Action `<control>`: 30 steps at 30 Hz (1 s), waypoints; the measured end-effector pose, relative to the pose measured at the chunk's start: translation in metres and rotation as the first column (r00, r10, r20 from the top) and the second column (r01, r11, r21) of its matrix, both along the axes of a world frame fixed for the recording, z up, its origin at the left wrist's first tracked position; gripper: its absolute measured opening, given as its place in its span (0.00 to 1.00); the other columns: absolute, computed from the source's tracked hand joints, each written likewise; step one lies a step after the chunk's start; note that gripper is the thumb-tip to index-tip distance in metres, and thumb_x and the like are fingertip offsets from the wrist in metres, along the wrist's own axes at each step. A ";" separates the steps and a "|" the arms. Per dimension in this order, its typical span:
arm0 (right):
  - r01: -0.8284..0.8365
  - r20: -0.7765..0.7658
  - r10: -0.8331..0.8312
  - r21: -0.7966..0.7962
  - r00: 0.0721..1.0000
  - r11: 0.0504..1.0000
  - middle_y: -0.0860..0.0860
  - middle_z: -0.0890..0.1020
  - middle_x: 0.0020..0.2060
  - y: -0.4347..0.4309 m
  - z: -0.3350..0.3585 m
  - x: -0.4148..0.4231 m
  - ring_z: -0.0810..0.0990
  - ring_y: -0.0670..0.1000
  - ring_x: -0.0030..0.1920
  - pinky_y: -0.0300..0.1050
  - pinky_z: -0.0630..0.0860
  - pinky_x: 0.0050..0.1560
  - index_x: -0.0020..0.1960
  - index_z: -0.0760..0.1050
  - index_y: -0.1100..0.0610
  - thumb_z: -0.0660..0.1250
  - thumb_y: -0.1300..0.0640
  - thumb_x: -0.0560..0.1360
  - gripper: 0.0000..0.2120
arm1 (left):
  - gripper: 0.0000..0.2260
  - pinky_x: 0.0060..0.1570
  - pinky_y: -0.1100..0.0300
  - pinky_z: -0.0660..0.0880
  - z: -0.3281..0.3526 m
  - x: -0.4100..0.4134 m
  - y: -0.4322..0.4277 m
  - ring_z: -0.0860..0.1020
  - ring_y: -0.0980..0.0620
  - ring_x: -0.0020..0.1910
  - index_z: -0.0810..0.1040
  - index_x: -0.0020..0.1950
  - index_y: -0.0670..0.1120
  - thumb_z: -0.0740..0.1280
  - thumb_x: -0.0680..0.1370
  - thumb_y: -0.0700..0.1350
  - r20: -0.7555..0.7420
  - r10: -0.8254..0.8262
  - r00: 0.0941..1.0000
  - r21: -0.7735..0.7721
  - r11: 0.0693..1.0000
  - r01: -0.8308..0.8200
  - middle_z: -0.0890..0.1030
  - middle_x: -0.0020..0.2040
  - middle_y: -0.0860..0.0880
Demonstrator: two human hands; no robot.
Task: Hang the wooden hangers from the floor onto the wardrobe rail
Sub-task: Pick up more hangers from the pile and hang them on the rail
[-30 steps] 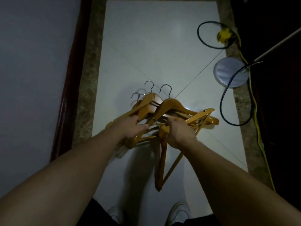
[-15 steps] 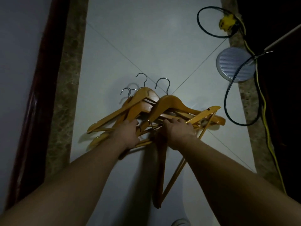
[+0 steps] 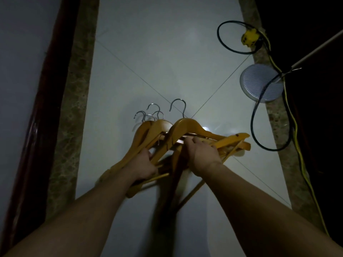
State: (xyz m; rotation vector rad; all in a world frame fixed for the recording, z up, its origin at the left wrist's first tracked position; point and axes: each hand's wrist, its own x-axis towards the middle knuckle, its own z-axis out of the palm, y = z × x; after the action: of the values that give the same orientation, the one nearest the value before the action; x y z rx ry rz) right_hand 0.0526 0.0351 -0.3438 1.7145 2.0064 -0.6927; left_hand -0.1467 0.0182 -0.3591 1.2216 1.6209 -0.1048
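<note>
Wooden hangers (image 3: 187,127) in a bunched stack are gripped by both hands. The left hand (image 3: 143,166) curls round their left arms and the right hand (image 3: 201,156) curls over the bars on the right. Their metal hooks (image 3: 178,106) point far, over the white tiled floor (image 3: 167,62); whether the stack touches it is unclear. Far right lie a round grey disc (image 3: 259,84), a black cable (image 3: 252,127) and a yellow plug block (image 3: 249,38).

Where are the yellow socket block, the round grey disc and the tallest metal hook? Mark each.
yellow socket block (image 3: 249,38): head view, its top face.
round grey disc (image 3: 254,80): head view, left part of its ribbed face.
tallest metal hook (image 3: 178,99): head view, top of its curve.
</note>
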 end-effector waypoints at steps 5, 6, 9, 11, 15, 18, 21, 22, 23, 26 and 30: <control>0.105 -0.103 -0.098 0.061 0.990 0.993 0.54 0.75 0.66 0.004 0.002 0.008 0.78 0.59 0.60 0.56 0.77 0.56 0.71 0.61 0.52 0.67 0.51 0.79 0.25 | 0.10 0.46 0.57 0.72 0.004 -0.001 0.002 0.79 0.49 0.49 0.80 0.52 0.55 0.74 0.72 0.54 0.122 0.036 0.992 -0.027 0.999 -0.033 0.81 0.49 0.51; 0.133 -0.130 -0.127 0.043 0.983 0.990 0.54 0.75 0.65 0.005 0.003 0.009 0.79 0.58 0.59 0.55 0.77 0.55 0.71 0.61 0.52 0.66 0.49 0.79 0.24 | 0.19 0.51 0.54 0.73 0.003 -0.001 0.003 0.79 0.49 0.52 0.80 0.56 0.57 0.73 0.69 0.62 0.145 0.038 0.989 -0.040 0.999 -0.033 0.81 0.53 0.52; 0.122 -0.147 -0.115 0.040 0.982 0.992 0.55 0.74 0.66 0.007 0.005 0.007 0.79 0.59 0.59 0.54 0.77 0.51 0.71 0.61 0.54 0.64 0.49 0.80 0.23 | 0.43 0.66 0.44 0.70 0.003 0.002 0.005 0.75 0.46 0.63 0.71 0.71 0.55 0.74 0.61 0.72 0.107 -0.049 0.993 -0.071 0.996 0.057 0.75 0.64 0.52; 0.082 -0.135 -0.071 0.079 0.988 0.994 0.55 0.74 0.64 0.009 0.008 0.005 0.79 0.58 0.58 0.51 0.76 0.47 0.69 0.62 0.55 0.64 0.49 0.80 0.21 | 0.41 0.65 0.46 0.71 -0.001 0.005 0.004 0.74 0.45 0.64 0.69 0.72 0.52 0.78 0.64 0.64 0.035 -0.112 0.993 -0.037 0.993 0.113 0.75 0.65 0.50; 0.087 -0.159 -0.066 0.124 0.985 0.988 0.54 0.75 0.61 0.011 0.008 0.005 0.78 0.55 0.58 0.51 0.79 0.52 0.67 0.62 0.55 0.66 0.51 0.79 0.21 | 0.31 0.53 0.53 0.76 -0.006 0.007 0.004 0.77 0.49 0.52 0.72 0.65 0.53 0.77 0.65 0.59 -0.118 -0.180 0.977 0.060 0.980 0.188 0.78 0.56 0.50; 0.178 -0.186 -0.157 0.102 0.970 0.979 0.54 0.74 0.62 0.013 0.007 0.005 0.77 0.55 0.60 0.52 0.78 0.56 0.69 0.61 0.54 0.69 0.48 0.77 0.26 | 0.25 0.49 0.54 0.75 -0.005 0.007 0.004 0.77 0.50 0.49 0.72 0.58 0.54 0.76 0.66 0.58 -0.121 -0.216 0.969 0.064 0.972 0.225 0.77 0.50 0.52; 0.253 -0.164 -0.228 0.156 0.960 0.955 0.54 0.70 0.66 0.015 0.011 0.012 0.71 0.57 0.66 0.57 0.75 0.63 0.73 0.58 0.51 0.74 0.37 0.70 0.41 | 0.22 0.45 0.57 0.73 0.002 0.007 0.000 0.77 0.54 0.46 0.73 0.55 0.53 0.77 0.67 0.55 -0.082 -0.212 0.974 0.045 0.975 0.216 0.78 0.48 0.53; 0.234 -0.134 -0.211 0.196 0.968 0.952 0.54 0.68 0.68 0.015 0.014 0.017 0.69 0.57 0.69 0.58 0.72 0.66 0.75 0.56 0.51 0.74 0.35 0.68 0.45 | 0.22 0.45 0.57 0.74 0.006 0.007 -0.002 0.77 0.54 0.46 0.74 0.57 0.53 0.77 0.67 0.54 -0.056 -0.200 0.978 0.030 0.979 0.201 0.79 0.49 0.53; 0.212 -0.102 -0.194 0.221 0.976 0.952 0.54 0.66 0.71 0.015 0.017 0.023 0.65 0.58 0.72 0.60 0.69 0.69 0.77 0.53 0.51 0.74 0.35 0.68 0.47 | 0.22 0.46 0.57 0.76 0.012 0.007 -0.002 0.78 0.54 0.46 0.74 0.57 0.53 0.77 0.66 0.54 -0.034 -0.189 0.981 0.015 0.982 0.190 0.79 0.49 0.53; 0.204 -0.050 -0.198 0.218 0.979 0.954 0.56 0.60 0.76 0.015 0.036 0.042 0.56 0.59 0.78 0.64 0.56 0.76 0.80 0.40 0.50 0.73 0.43 0.72 0.52 | 0.22 0.48 0.53 0.79 0.035 0.007 0.001 0.79 0.53 0.46 0.74 0.54 0.54 0.76 0.64 0.54 -0.012 -0.201 0.980 0.016 0.979 0.201 0.80 0.48 0.52; 0.251 -0.073 -0.240 0.222 0.968 0.942 0.56 0.69 0.69 0.015 0.084 0.047 0.68 0.59 0.70 0.64 0.59 0.73 0.80 0.35 0.51 0.69 0.41 0.72 0.53 | 0.27 0.50 0.52 0.80 0.087 0.007 0.015 0.80 0.53 0.46 0.74 0.59 0.53 0.74 0.63 0.58 -0.041 -0.266 0.963 0.048 0.962 0.267 0.80 0.50 0.52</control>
State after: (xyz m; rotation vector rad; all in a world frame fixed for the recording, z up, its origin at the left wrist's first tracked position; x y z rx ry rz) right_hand 0.0999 0.0497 -0.2600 2.1295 1.9867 -0.5998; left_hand -0.1393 0.0334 -0.2717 1.4822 1.4880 -0.2551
